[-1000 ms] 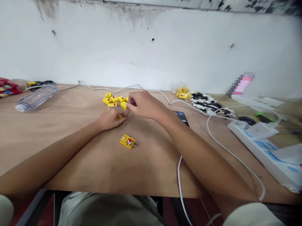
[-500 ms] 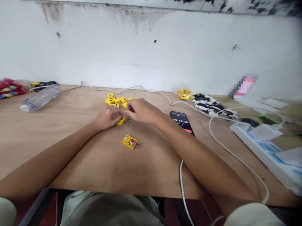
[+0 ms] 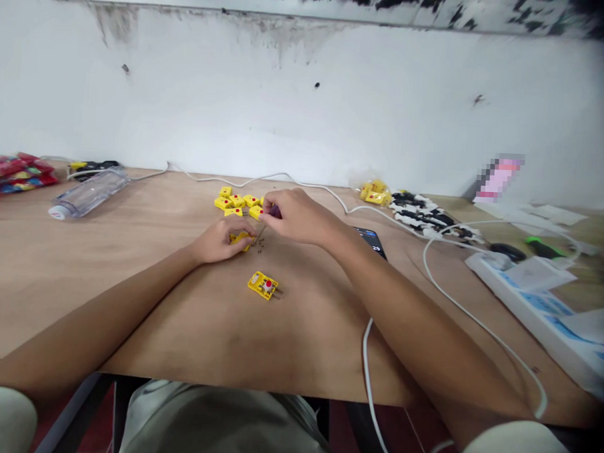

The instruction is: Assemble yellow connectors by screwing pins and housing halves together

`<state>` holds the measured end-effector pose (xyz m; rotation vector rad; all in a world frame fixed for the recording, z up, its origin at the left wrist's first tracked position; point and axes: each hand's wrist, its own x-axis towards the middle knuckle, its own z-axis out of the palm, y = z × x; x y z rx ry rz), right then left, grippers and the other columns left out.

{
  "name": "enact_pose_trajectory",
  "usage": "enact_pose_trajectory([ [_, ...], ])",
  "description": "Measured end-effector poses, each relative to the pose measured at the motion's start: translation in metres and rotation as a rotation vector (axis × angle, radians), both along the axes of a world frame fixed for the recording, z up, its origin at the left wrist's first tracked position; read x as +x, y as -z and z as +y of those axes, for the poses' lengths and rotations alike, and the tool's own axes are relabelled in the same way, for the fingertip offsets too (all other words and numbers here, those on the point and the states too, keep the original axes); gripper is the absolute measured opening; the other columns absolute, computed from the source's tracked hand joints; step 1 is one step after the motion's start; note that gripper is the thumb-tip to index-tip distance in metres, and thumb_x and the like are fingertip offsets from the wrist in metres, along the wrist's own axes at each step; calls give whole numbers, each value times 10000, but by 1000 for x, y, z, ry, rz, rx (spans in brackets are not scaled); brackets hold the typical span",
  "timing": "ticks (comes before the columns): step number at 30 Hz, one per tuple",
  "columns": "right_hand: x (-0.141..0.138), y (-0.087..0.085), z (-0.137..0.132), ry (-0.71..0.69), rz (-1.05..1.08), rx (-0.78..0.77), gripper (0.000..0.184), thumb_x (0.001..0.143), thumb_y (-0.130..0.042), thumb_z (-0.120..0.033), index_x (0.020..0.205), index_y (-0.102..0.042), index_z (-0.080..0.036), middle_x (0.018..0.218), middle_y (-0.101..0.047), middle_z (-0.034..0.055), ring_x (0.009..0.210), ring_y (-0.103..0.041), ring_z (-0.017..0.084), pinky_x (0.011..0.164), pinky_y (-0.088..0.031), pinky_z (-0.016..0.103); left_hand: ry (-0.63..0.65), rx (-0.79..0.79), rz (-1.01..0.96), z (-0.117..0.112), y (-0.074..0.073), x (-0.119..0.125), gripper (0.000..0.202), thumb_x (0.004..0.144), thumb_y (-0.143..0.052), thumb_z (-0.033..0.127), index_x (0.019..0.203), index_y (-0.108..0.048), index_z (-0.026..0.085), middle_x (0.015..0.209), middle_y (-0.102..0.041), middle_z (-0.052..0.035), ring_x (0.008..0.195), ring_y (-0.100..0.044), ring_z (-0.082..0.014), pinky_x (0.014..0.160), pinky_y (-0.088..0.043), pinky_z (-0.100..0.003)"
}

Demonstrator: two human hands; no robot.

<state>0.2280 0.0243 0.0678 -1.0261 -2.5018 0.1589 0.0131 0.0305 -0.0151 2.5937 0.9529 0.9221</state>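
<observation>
now that i'm seeing the screwdriver more clearly, my right hand is gripping it and my left hand is holding the yellow case beside small screws, work apparently continuing.

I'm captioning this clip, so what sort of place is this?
Probably a small workshop bench against a stained wall, judging by the grouped yellow red-button modules, the scattered tiny screw-like parts and the white power strip.

The left hand is holding 1 yellow casing, the right hand is gripping a screwdriver near tiny parts, and 1 open module is lying closer.
</observation>
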Motion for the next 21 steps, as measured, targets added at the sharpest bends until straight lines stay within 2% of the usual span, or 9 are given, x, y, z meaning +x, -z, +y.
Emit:
enact_pose_trajectory([
  [5,2,-7,-3,-25,38,16,124,849,-528,-216,742,-575,-176,749,-645,36,659,-509,136,618,-337,273,14,3,-16,0,0,-1,179,850,-577,280,956,-683,183,985,-725,-58,957,-644,-222,895,-487,-341],
  [10,2,-11,-6,-24,49,21,123,839,-537,-204,724,-567,-174,733,-632,31,646,-494,131,623,-339,277,28,-16,-38,0,2,2,176,880,-591,326,897,-686,178,924,-725,-62,884,-654,-205,830,-498,-318],
  [16,2,-12,-9,-25,14,20,130,866,-520,-224,760,-579,-174,767,-641,41,684,-511,142,645,-338,272,21,143,69,-2,1,5,212,928,-537,285,817,-679,173,796,-698,-51,804,-621,-194,788,-477,-324],
  [21,-4,-12,-16,-50,-54,33,88,877,-505,-209,880,-586,-175,816,-647,54,700,-505,156,640,-312,265,1,239,178,-3,3,5,199,928,-520,265,906,-700,183,909,-702,-79,901,-630,-219,834,-469,-351],
])
